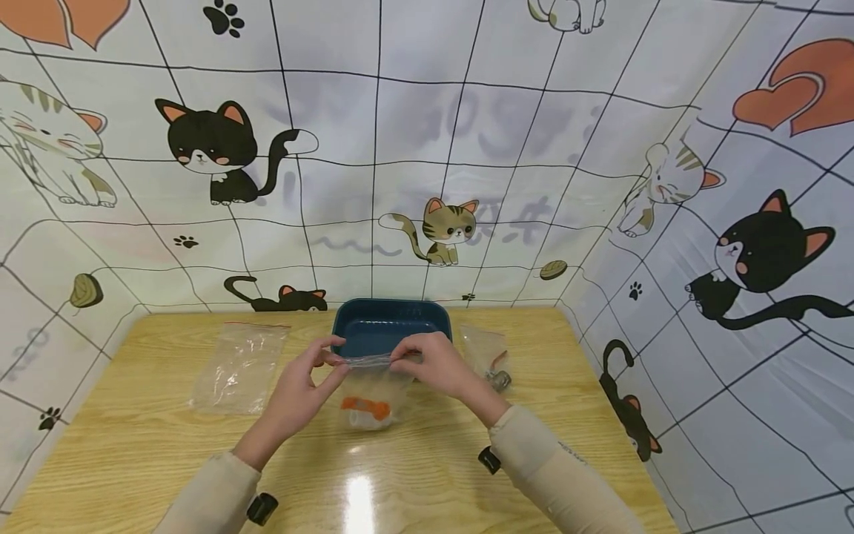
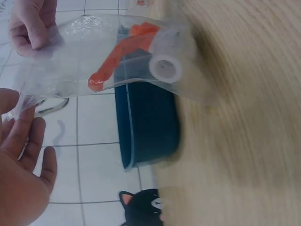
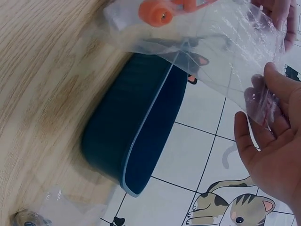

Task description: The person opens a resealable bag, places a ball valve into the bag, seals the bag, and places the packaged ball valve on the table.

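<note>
A clear zip bag [image 1: 373, 382] hangs upright between both hands at the middle of the table. Inside it lie an orange plastic piece [image 2: 117, 56] and a white, ring-ended cylinder [image 2: 165, 68]; their exact kind cannot be told. My left hand [image 1: 300, 389] pinches the left end of the bag's top edge between thumb and fingers. At the right end of that edge, my right hand [image 1: 437, 363] pinches the plastic, with the thumb on it in the right wrist view. Just behind the bag stands a dark blue bin [image 1: 390, 326].
A flat clear zip bag [image 1: 240, 367] lies on the table to the left. To the right, another clear bag [image 1: 483, 341] holds a small greyish metal object [image 1: 498, 380]. The wooden table [image 1: 167, 467] meets a cat-patterned cloth wall [image 1: 373, 245] at its back and sides.
</note>
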A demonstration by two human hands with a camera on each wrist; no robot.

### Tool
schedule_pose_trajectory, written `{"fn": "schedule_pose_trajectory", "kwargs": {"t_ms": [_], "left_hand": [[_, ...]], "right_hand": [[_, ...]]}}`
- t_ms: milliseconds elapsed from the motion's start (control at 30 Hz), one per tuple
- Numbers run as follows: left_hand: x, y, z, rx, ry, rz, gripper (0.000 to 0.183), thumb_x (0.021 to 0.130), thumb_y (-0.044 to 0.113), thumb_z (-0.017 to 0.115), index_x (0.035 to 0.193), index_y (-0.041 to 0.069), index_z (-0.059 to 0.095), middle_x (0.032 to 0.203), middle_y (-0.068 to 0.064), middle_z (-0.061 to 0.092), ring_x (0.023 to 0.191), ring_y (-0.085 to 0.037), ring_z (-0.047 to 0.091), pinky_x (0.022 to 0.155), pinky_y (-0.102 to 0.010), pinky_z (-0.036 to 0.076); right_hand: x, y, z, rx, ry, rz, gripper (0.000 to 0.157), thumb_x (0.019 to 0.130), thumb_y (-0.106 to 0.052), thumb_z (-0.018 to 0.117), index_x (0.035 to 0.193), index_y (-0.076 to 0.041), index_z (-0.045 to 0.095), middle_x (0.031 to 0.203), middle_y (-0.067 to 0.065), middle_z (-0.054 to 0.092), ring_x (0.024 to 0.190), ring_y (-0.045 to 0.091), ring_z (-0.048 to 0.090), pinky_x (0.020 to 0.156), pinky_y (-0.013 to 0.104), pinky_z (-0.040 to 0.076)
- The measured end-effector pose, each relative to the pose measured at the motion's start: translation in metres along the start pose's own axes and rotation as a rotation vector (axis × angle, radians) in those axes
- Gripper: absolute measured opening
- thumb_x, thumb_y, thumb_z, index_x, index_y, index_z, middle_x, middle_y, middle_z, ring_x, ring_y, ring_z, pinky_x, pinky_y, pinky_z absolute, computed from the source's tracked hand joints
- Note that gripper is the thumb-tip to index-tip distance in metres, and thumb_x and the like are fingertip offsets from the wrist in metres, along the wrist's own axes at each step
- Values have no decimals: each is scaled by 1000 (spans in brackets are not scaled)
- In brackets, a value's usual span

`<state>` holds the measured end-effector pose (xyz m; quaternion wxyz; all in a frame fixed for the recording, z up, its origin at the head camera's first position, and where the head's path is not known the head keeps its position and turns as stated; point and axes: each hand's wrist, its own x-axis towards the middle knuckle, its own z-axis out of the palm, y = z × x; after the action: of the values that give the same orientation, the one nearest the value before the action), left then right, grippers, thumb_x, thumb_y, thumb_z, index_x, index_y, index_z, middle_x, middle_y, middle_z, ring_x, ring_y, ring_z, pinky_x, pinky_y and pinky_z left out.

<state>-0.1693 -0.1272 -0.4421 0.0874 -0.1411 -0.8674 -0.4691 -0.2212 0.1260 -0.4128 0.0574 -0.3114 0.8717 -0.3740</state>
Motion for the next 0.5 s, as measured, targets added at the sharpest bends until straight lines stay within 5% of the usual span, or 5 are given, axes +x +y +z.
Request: {"fn": "schedule_pose_trajectory", "kwargs": {"t_ms": [167,500], "left_hand": [[-4,-9,0,0,4,-70,13,94,35,64,101,24,67,96,10,68,95,-9,61,90,-40,49],[-4,3,6,-79,47,-45,10,91,31,69,96,23,71,92,11,69,96,-9,63,89,-38,51]], "right_hand": [[1,-1,1,12,6,-17,8,88,-19,71,95,-18,74,95,-5,72,86,6,67,80,23,54],[8,-18,3,12,-64,15,34,90,-23,70,121,-18,59,115,0,68,106,12,64,90,27,52]]}}
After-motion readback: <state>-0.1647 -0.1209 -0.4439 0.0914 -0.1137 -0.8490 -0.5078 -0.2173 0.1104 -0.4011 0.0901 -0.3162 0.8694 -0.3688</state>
